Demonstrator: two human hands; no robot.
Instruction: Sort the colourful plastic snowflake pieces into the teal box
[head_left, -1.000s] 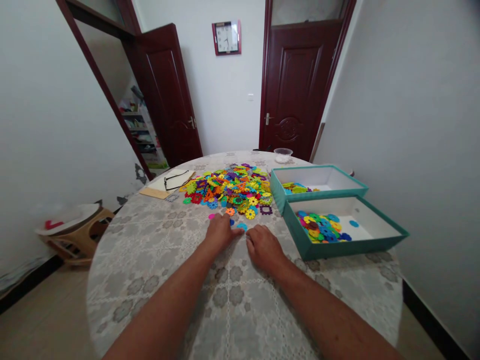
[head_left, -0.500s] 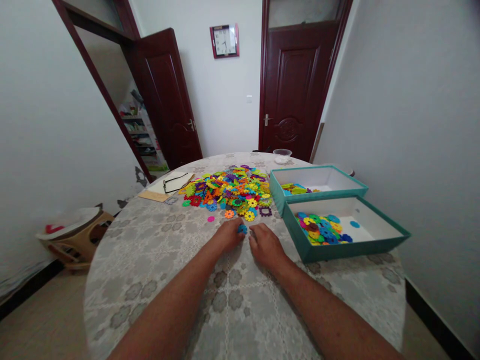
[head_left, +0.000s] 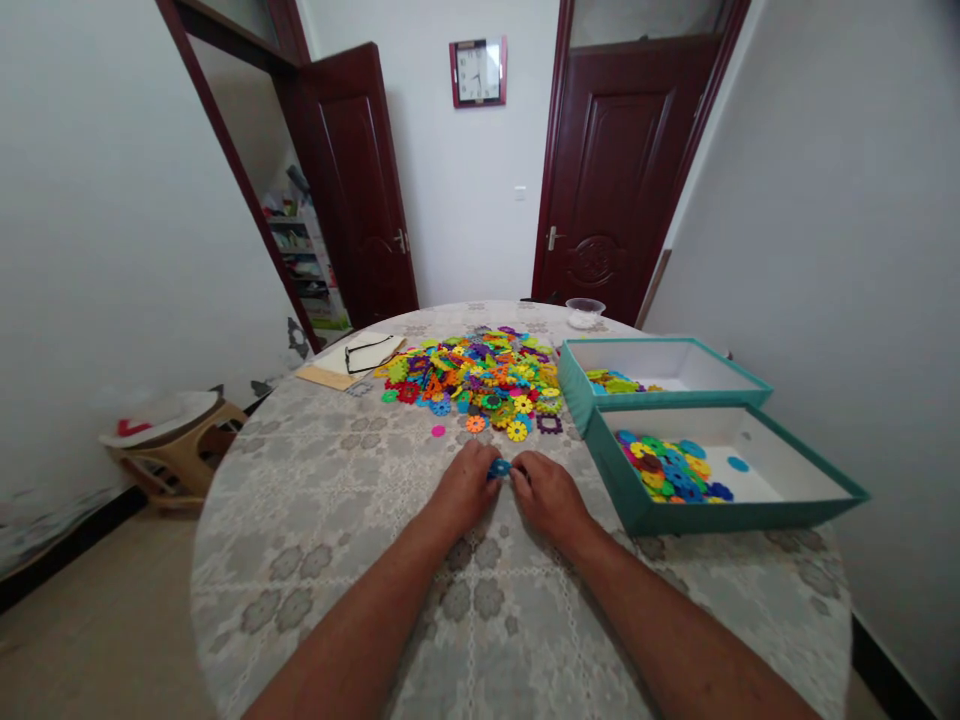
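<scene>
My left hand (head_left: 466,486) is closed on a small blue notched plastic disc (head_left: 499,468), a flower-shaped linking piece, held low over the near middle of the table. My right hand (head_left: 551,497) meets it from the other side, its thumb and fingers pinched at the disc's right edge. Whether a second piece sits between the right fingertips is too small to tell. Beyond both hands lies a heap of colourful linking discs (head_left: 480,372). Closest to my hands at its front edge are a yellow disc (head_left: 517,431) and an orange disc (head_left: 475,424).
To the right stand a green-sided box (head_left: 739,518) with mixed discs and, behind it, a teal-edged box (head_left: 667,398) holding more pieces. Glasses (head_left: 367,352) rest on papers (head_left: 327,376) at the left. A clear plastic bowl (head_left: 586,310) sits at the far edge.
My right hand has come up against the blue disc; a small gap separated them before. The view has swung slightly left, so everything sits farther right.
</scene>
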